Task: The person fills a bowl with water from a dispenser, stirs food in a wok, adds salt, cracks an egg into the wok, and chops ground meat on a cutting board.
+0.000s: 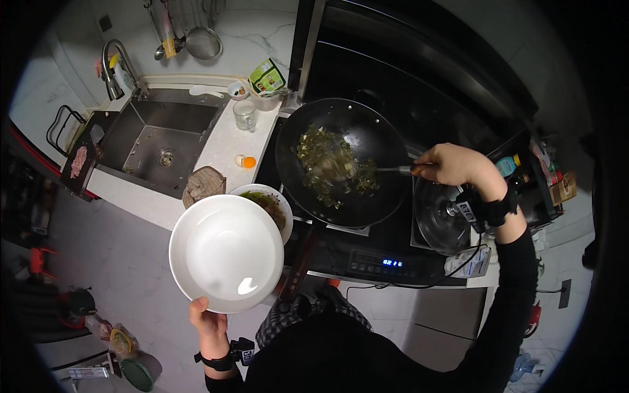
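My left hand (209, 319) grips the near rim of a white bowl (226, 253), which is tilted and shows water-like gloss or a light reflection inside; I cannot tell which. My right hand (442, 164) holds the handle of a metal cooking utensil (393, 170) that reaches into a black wok (388, 201) on the cooktop. Chopped dark green vegetables with pale bits (324, 167) lie in the wok, blurred around the utensil's hidden end. Partly behind the white bowl, a patterned bowl (287, 211) of green and brown food stands at the counter's edge.
A glass lid (442, 231) lies right of the wok. Left of the cooktop (334, 260) are a glass mug (244, 115), a cracked egg shell (244, 161) and a brown cloth (204, 186). The steel sink (162, 142) is further left, beside a dark board (73, 182) with raw meat.
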A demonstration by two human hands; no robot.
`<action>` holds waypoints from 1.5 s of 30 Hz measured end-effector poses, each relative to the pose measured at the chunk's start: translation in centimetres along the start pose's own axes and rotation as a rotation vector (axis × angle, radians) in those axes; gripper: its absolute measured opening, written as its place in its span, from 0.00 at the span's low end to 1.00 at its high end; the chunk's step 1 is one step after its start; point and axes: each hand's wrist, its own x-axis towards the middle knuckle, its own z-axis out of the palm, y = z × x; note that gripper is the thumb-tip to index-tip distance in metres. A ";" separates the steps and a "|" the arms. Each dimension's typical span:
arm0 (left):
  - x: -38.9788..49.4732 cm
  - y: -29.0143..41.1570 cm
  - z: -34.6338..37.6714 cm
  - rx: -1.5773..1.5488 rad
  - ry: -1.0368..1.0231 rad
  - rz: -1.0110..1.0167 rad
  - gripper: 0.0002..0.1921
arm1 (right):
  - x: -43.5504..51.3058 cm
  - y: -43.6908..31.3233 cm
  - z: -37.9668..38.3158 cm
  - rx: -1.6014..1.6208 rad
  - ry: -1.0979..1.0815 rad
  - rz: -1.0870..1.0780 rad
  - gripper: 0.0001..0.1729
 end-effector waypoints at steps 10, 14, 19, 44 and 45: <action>0.7 0.1 0.4 0.009 0.027 0.019 0.31 | -2.6 4.8 1.3 -0.281 0.162 0.101 0.13; 0.5 0.2 0.0 0.050 0.034 -0.001 0.34 | 1.5 2.6 4.2 -0.112 0.380 -0.045 0.18; 0.1 0.2 -0.3 0.035 0.033 0.025 0.32 | -1.9 3.8 3.0 -0.101 0.418 -0.136 0.21; -1.6 -0.8 0.4 0.034 0.074 0.003 0.34 | 0.3 1.9 6.4 -0.160 0.453 -0.070 0.17; -1.7 -0.6 0.3 0.047 0.060 -0.017 0.35 | 0.5 1.9 6.6 -0.200 0.547 -0.112 0.18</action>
